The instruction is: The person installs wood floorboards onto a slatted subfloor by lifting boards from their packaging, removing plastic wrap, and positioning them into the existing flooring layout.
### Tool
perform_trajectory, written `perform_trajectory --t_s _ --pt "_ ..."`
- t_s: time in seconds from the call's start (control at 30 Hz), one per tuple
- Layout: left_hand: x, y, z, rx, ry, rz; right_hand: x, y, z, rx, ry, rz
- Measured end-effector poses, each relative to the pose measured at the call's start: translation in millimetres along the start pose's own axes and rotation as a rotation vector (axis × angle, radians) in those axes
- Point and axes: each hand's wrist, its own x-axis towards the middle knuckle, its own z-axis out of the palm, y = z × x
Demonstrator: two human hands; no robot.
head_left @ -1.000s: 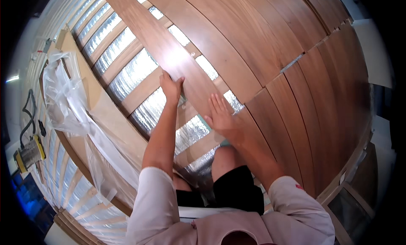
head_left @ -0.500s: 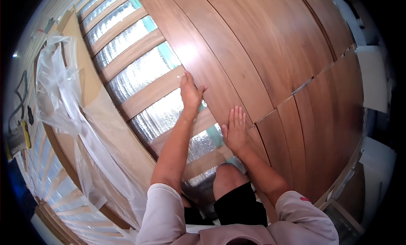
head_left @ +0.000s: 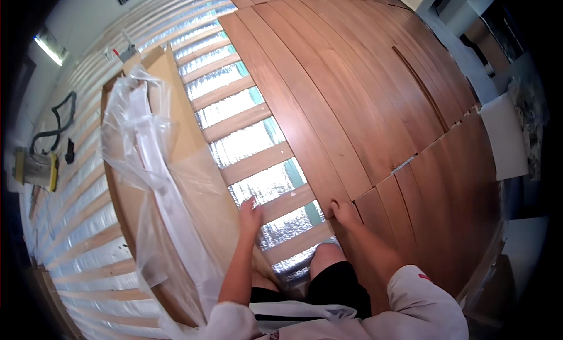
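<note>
My left hand is held over the wooden battens and silver foil, its fingers loosely bent and apart with nothing seen in them. My right hand is at the near end of the outermost brown floorboard, close to the joint with the nearer row of boards. Its fingers are curled inward and closed; whatever they may hold is hidden. The outermost board runs away from me along the edge of the laid wooden floor. Green strips show on the foil beside it.
On the left, an open cardboard box holds clear plastic wrapping. Farther left stand a yellow-and-grey machine and a dark hose. A loose narrow strip lies on the boards. White sheets lie along the right edge.
Both hands have come back toward me. My left hand has left the outermost board's edge; my right hand has gone from lying flat to curled. The view now reaches farther across the floor.
</note>
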Motion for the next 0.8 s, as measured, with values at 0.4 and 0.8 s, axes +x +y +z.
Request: perform_trajectory --t_s 0.4,0.8 --pt "-403.7 -134.5 -182.6 0.769 0.178 -0.836 -245.6 237.7 6.4 -0.039 0.032 0.109" --pt "-401.1 -130.0 -154.9 0.835 0.005 -0.818 -358.8 276.1 2.6 -0.231 -0.199 0.085"
